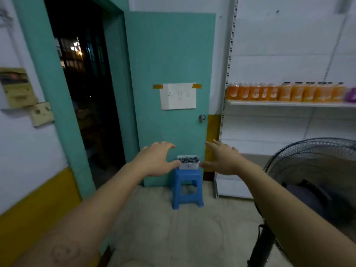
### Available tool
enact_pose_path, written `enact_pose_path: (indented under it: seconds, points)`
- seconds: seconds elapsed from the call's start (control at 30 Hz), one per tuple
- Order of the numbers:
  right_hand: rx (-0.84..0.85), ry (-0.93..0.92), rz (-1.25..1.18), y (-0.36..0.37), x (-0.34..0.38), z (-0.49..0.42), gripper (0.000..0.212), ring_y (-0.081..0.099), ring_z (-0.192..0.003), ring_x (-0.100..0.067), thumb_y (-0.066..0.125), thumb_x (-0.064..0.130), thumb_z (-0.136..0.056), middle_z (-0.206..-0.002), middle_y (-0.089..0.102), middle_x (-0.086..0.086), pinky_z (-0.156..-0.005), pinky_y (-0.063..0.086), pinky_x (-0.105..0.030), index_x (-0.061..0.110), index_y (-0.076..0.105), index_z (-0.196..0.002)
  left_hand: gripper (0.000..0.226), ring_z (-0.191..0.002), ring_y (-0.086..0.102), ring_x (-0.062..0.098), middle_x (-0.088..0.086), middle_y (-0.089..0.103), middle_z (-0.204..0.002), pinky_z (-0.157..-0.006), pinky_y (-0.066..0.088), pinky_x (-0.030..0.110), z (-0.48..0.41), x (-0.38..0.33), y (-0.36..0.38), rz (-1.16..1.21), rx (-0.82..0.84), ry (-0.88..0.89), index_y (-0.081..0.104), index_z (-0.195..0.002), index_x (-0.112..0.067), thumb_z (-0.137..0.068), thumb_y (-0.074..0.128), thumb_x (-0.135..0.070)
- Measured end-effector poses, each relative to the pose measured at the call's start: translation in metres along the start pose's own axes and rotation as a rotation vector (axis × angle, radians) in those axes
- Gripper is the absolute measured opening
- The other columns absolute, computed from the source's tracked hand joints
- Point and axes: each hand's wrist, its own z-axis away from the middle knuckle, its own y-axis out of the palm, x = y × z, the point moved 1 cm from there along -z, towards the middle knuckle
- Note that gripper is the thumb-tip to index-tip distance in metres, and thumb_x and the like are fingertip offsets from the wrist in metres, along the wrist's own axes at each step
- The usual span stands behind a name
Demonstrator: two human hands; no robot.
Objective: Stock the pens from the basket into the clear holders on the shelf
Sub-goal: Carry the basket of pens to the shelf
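Note:
A small white basket (188, 166) filled with dark pens (188, 160) stands on a blue plastic stool (187, 187) in front of a teal door. My left hand (158, 160) is stretched out at the basket's left side, fingers spread and holding nothing. On the basket's right side my right hand (223, 158) is held out the same way, fingers straight. Both hands appear nearer to the camera than the basket; whether they touch it I cannot tell. No clear holders are in view.
White shelving (289, 104) at the right carries a row of orange bottles (285, 91). A black standing fan (312, 187) fills the lower right. The teal door (169, 64) bears a taped paper note; an open dark doorway (86, 93) lies to the left.

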Motion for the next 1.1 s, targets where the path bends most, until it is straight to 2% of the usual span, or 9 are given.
enact_pose_path:
  seconds: [0.37,0.67,0.77,0.87,1.1]
  points:
    - [0.138,0.021,-0.048,0.084,0.041,-0.141,0.087,0.015,-0.147,-0.027,0.056,0.059,-0.087,-0.162,0.011,-0.004,-0.117,0.019,-0.053,0.026,0.012,-0.154,0.067,-0.137,0.035,0.018,-0.002,0.037,-0.151,-0.109,0.033,0.043,-0.081,0.125,0.058,0.043,0.093,-0.058,0.033,-0.146,-0.024,-0.091,0.049,-0.058]
    - [0.189,0.116,-0.04,0.138,0.05,-0.237,0.086,0.023,-0.145,-0.029,0.054,0.065,-0.085,-0.161,0.014,-0.003,-0.115,0.022,-0.053,0.028,0.016,-0.153,0.065,-0.137,0.035,0.018,-0.003,0.04,-0.149,-0.107,0.032,0.039,-0.153,0.214,0.095,0.134,0.134,-0.059,0.035,-0.145,-0.023,-0.091,0.051,-0.056]
    - [0.193,0.141,-0.045,0.149,0.038,-0.263,0.085,0.025,-0.144,-0.029,0.054,0.064,-0.084,-0.16,0.018,-0.002,-0.115,0.022,-0.054,0.03,0.018,-0.153,0.064,-0.137,0.036,0.017,-0.003,0.04,-0.149,-0.108,0.034,0.038,-0.183,0.228,0.112,0.161,0.156,-0.041,0.035,-0.144,-0.023,-0.091,0.051,-0.055]
    - [0.198,0.162,-0.05,0.16,0.016,-0.294,0.084,0.033,-0.138,-0.03,0.055,0.066,-0.083,-0.156,0.027,-0.003,-0.111,0.028,-0.057,0.031,0.02,-0.152,0.064,-0.136,0.037,0.017,-0.003,0.041,-0.148,-0.109,0.035,0.04,-0.221,0.237,0.134,0.188,0.182,-0.032,0.037,-0.144,-0.023,-0.09,0.052,-0.055]
    - [0.22,0.218,-0.086,0.192,-0.066,-0.404,0.086,0.026,-0.143,-0.03,0.054,0.065,-0.084,-0.16,0.019,-0.003,-0.114,0.023,-0.056,0.027,0.018,-0.152,0.063,-0.135,0.037,0.017,-0.003,0.041,-0.148,-0.109,0.034,0.04,-0.346,0.246,0.194,0.177,0.239,-0.035,0.037,-0.144,-0.024,-0.09,0.051,-0.055]
